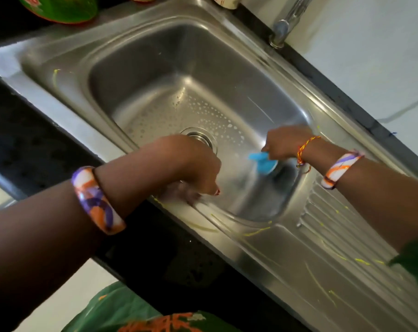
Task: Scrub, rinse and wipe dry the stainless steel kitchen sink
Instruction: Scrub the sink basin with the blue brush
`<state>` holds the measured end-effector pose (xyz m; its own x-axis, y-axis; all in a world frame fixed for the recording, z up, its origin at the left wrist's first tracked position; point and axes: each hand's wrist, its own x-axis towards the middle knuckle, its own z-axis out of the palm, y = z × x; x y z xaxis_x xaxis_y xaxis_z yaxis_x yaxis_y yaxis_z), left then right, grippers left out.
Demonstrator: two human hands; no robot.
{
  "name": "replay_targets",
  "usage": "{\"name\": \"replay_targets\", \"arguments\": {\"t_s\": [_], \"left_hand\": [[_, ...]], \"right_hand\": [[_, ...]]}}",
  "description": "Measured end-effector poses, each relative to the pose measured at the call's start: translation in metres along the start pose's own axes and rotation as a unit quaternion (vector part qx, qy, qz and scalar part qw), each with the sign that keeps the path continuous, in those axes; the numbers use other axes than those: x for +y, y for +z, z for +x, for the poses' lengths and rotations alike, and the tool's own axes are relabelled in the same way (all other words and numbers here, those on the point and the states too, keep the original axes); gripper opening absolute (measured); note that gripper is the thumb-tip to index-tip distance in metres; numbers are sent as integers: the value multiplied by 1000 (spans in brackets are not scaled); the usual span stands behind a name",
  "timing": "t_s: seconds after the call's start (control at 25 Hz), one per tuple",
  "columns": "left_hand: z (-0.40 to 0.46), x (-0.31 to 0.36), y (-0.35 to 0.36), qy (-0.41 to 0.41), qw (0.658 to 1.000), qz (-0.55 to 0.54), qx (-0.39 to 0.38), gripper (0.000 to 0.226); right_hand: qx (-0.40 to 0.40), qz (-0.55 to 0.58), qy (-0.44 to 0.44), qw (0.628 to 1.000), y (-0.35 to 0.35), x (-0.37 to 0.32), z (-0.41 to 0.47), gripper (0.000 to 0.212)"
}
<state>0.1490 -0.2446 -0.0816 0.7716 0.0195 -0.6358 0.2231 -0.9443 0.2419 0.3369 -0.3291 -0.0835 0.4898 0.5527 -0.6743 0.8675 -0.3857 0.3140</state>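
The stainless steel sink (pixel 155 68) fills the view, its basin wet with drops round the drain (pixel 202 137). My right hand (pixel 282 142) grips a blue scrubber (pixel 263 162) against the basin's right inner wall near the bottom. My left hand (pixel 196 164) hangs over the basin's near rim, fingers curled down onto the edge; whether it holds anything is hidden. Both wrists carry orange, purple and white bangles.
The ribbed drainboard (pixel 335 236) to the right is streaked with yellow liquid. A tap (pixel 284 27) stands at the back right. A green bowl (pixel 61 8) and a cup (pixel 227 1) sit beyond the sink. Black counter (pixel 23 144) borders the near side.
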Motion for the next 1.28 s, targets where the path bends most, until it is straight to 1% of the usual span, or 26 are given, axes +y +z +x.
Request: {"name": "replay_targets", "arguments": {"t_s": [0.04, 0.08, 0.12, 0.16, 0.2, 0.24, 0.32, 0.36, 0.4, 0.44, 0.52, 0.56, 0.6, 0.68, 0.72, 0.84, 0.88, 0.92, 1.0, 1.04, 1.08, 1.12, 1.16, 1.2, 1.24, 1.28], "left_hand": [[5, 4, 0, 22, 1000, -3, -4, 43], [8, 7, 0, 45, 999, 5, -7, 42], [9, 9, 0, 59, 998, 17, -14, 44], [9, 10, -2, 64, 998, 24, -19, 46], [10, 9, -5, 62, 997, 26, -23, 48], [12, 8, -8, 65, 997, 24, -32, 48], [20, 6, -13, 66, 995, -4, -74, 43], [23, 6, -14, 65, 992, -27, -100, 36], [26, 5, -15, 67, 989, -49, -120, 30], [29, 5, -15, 72, 986, -66, -133, 25], [34, 2, -18, 89, 981, -98, -144, 19], [37, 2, -18, 96, 977, -113, -154, 14], [39, 5, -18, 99, 973, -120, -170, 11], [40, 11, -20, 105, 970, -113, -190, 7], [40, 13, -21, 109, 969, -107, -192, 8], [41, 14, -24, 106, 966, -108, -207, 25], [42, 13, -24, 107, 964, -112, -214, 28], [43, 12, -24, 107, 963, -116, -220, 28], [44, 13, -23, 107, 962, -118, -223, 28], [45, 13, -22, 107, 962, -118, -221, 27], [46, 13, -21, 106, 962, -119, -220, 27], [47, 12, -21, 105, 962, -122, -222, 26], [48, 11, -22, 104, 961, -125, -224, 25], [50, 9, -22, 103, 959, -128, -229, 24], [52, 9, -22, 102, 957, -131, -236, 21], [53, 9, -22, 102, 956, -132, -242, 17]], "right_hand": [[60, -29, 23, 997, -1, 6, -1, 31], [31, 12, 8, 999, -1, 11, 1, 28], [-53, 83, -27, 995, -3, 7, -4, 27], [-154, 174, -46, 972, -5, 1, -12, 29], [-197, 215, -47, 956, -6, -1, -17, 32], [-184, 198, -41, 962, -6, 3, -14, 33], [-23, 77, 9, 997, -6, 20, -5, 28], [43, 36, 38, 998, -3, 23, -6, 27], [38, 42, 33, 998, 2, 19, -8, 27], [-23, 84, 8, 996, 6, 10, -14, 25], [-162, 198, -18, 966, 11, -8, -32, 24], [-163, 199, -17, 966, 10, -7, -33, 24], [-127, 166, -4, 978, 7, -1, -33, 23], [15, 79, 37, 996, -2, 13, -32, 16], [8, 86, 38, 996, -7, 15, -33, 18], [-160, 202, 45, 965, -16, 8, -39, 28], [-149, 206, 60, 965, -17, 13, -37, 22], [-75, 172, 81, 979, -18, 24, -29, 18], [104, 74, 117, 985, -19, 44, -16, 26], [97, 71, 105, 987, -19, 46, -12, 28], [29, 107, 78, 991, -19, 41, -12, 25], [-90, 166, 55, 980, -20, 32, -14, 22], [-197, 223, 53, 953, -21, 23, -20, 21], [-229, 229, 52, 945, -23, 23, -22, 21], [-203, 195, 62, 958, -25, 28, -18, 19], [-92, 148, 75, 982, -27, 39, -11, 20]]}}
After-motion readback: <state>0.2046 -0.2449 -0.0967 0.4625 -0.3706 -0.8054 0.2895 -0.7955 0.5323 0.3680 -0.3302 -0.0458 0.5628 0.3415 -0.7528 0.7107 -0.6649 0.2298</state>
